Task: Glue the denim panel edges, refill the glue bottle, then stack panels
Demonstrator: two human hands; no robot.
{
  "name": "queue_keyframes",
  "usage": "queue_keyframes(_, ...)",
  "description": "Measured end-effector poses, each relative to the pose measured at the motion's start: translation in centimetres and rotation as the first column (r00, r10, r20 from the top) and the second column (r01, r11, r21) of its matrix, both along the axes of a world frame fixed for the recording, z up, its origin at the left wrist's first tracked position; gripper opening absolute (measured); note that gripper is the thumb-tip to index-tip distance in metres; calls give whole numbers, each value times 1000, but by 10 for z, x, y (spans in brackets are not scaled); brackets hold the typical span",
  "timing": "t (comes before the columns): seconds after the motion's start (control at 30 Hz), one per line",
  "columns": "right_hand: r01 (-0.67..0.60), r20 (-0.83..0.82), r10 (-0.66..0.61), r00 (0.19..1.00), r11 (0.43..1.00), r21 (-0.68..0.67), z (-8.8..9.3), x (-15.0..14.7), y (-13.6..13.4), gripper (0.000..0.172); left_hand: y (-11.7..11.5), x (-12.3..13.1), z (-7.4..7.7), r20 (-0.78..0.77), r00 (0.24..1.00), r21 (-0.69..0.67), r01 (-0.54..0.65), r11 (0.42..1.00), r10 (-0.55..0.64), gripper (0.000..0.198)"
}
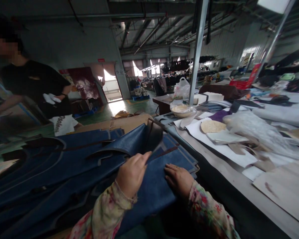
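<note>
A pile of dark blue leather-like cut pieces (pixel 64 166) is spread across the table before me. My left hand (pixel 132 172) is closed on the edge of one blue piece (pixel 137 142) and lifts it, so it curls upward. My right hand (pixel 178 178) lies flat, fingers together, pressing on the blue sheet (pixel 161 189) underneath. Both my sleeves are floral.
A person in black (pixel 35 89) stands at the far left holding white cloth. To the right, a grey table (pixel 264 186) carries paper patterns (pixel 221 136), clear plastic (pixel 259 129) and a bowl (pixel 183 111). A metal post (pixel 198 49) rises behind the bowl.
</note>
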State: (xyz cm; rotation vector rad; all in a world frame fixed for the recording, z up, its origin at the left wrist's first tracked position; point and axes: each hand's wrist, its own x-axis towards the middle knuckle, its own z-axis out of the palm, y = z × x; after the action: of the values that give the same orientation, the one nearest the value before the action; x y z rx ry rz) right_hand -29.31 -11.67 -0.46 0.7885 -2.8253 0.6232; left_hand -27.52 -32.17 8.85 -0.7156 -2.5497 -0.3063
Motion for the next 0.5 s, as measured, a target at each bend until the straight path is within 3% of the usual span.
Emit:
queue_keyframes(0.1,-15,-9,15,1000,1000,10,0,1,2,28,19,7,-16,208,977,-321,120,939,-54,39)
queue_keyframes(0.17,-37,-28,36,999,999,-10,-1,1,4,25,29,10,-26,269,960,-422,189,887,-76,37)
queue_keyframes(0.3,-43,-53,37,998,991,-126,0,1,4,28,32,12,-28,312,935,-464,304,832,-167,37)
queue_keyframes(0.5,5,22,-2,1000,993,-117,11,4,3,29,31,12,-18,373,918,-442,305,844,-137,36)
